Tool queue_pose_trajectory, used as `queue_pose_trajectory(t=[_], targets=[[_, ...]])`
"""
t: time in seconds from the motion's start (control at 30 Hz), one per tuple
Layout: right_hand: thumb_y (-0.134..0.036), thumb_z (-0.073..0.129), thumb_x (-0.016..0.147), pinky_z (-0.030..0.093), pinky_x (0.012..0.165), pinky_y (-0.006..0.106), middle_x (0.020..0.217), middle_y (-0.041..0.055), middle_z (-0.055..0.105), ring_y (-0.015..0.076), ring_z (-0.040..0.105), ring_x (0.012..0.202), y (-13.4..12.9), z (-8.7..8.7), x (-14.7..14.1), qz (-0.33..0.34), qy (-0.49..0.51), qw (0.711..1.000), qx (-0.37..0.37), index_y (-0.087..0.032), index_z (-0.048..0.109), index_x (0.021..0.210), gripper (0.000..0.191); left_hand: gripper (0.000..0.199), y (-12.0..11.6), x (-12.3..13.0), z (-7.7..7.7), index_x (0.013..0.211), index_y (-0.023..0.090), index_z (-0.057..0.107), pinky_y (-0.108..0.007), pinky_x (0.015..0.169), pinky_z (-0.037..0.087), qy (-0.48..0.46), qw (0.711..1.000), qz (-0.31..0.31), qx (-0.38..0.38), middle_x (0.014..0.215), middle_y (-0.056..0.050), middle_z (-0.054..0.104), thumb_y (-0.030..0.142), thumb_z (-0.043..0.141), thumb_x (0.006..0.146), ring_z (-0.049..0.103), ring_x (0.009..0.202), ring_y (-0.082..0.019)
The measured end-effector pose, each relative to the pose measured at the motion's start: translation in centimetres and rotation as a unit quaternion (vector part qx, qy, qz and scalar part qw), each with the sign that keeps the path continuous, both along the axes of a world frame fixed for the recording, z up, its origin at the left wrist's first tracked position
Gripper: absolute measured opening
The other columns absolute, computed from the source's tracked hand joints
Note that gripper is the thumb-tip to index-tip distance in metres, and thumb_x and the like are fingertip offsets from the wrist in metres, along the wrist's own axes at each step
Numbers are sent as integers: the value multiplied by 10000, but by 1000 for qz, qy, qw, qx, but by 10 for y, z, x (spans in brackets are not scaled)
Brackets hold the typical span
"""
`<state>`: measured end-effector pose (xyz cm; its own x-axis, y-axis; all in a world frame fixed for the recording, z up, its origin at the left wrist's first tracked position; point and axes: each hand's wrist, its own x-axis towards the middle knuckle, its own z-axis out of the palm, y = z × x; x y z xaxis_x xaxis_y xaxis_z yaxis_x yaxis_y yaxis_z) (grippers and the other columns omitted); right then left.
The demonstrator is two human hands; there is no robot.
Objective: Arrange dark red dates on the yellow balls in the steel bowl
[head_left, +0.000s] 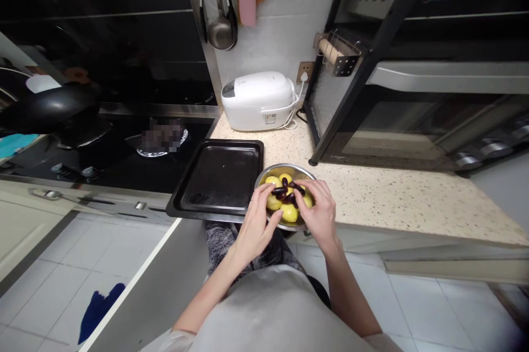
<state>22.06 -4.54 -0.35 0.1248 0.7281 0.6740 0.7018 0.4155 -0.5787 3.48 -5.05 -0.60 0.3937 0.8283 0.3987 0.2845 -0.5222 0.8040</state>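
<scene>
A round metal bowl (311,171) holds several yellow lemons (289,212) with several long dark grapes (290,198) lying on top. My left hand (259,221) reaches over the bowl's left side, thumb and fingers apart. Its fingertips are beside a dark grape at the left of the pile. From the right comes my right hand (319,210), its thumb and index finger closed around another dark grape (298,189) just above the lemons. The hands partly cover the fruit and the bowl's rim.
Left of the bowl lies a black baking tray (223,176), overhanging the counter edge. A white rice cooker (260,101) stands behind. The black oven (392,126) is at right; a wok (53,109) sits on the stove (111,159). An open drawer (165,286) juts out below.
</scene>
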Motion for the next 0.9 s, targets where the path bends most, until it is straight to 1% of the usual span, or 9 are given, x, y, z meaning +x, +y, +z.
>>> queue_pose_trajectory(t=[0.1,0.23,0.37,0.53,0.67,0.77,0.9], targets=[[-220,583,1000,530,914,447,1039,66,752,265,657,1018,4,-5,0,-1,-23,1000,-19,-239,702,1072,140,452,0,-2,-1,1510,246,367,-538,1232,348,16,1000,6,5,1520,-163,428,326,461,1075,421,1458,-292],[-214,561,1006,502,920,455,1049,62,757,274,642,1028,5,-10,-2,-7,-62,997,-34,-232,709,1083,167,436,-1,-3,-1,1496,243,383,-532,1221,366,29,1000,3,11,1514,-164,439,317,466,1074,434,1452,-291],[-205,557,1007,487,910,447,1053,67,753,273,632,1036,6,-11,-1,-11,-86,995,-43,-213,712,1089,175,428,-1,-4,-1,1490,241,394,-517,1220,373,37,999,5,12,1502,-160,452,315,467,1074,441,1448,-281],[-202,558,1003,478,895,439,1043,61,753,269,635,1037,5,-9,0,-11,-87,995,-53,-224,716,1066,172,418,0,-3,-2,1479,244,404,-510,1217,380,39,999,5,16,1485,-155,473,314,472,1072,451,1440,-279],[-196,560,997,485,897,438,1037,60,756,265,649,1031,4,-6,2,-16,-68,997,-43,-228,720,1050,172,423,0,-4,-3,1484,247,400,-516,1216,383,44,999,5,21,1482,-156,477,309,474,1072,454,1437,-280],[-201,564,994,499,890,432,1007,64,761,257,660,993,5,-4,9,-42,-40,998,-18,-226,730,1007,169,427,0,-6,-3,1483,243,408,-516,1211,391,47,999,7,21,1481,-160,479,308,485,1067,462,1431,-286],[-224,580,990,508,872,431,943,72,763,260,665,947,5,-6,25,-108,-23,994,18,-219,737,955,161,422,-1,-7,-3,1473,244,417,-506,1208,400,52,998,10,16,1481,-157,477,308,494,1064,467,1428,-282]])
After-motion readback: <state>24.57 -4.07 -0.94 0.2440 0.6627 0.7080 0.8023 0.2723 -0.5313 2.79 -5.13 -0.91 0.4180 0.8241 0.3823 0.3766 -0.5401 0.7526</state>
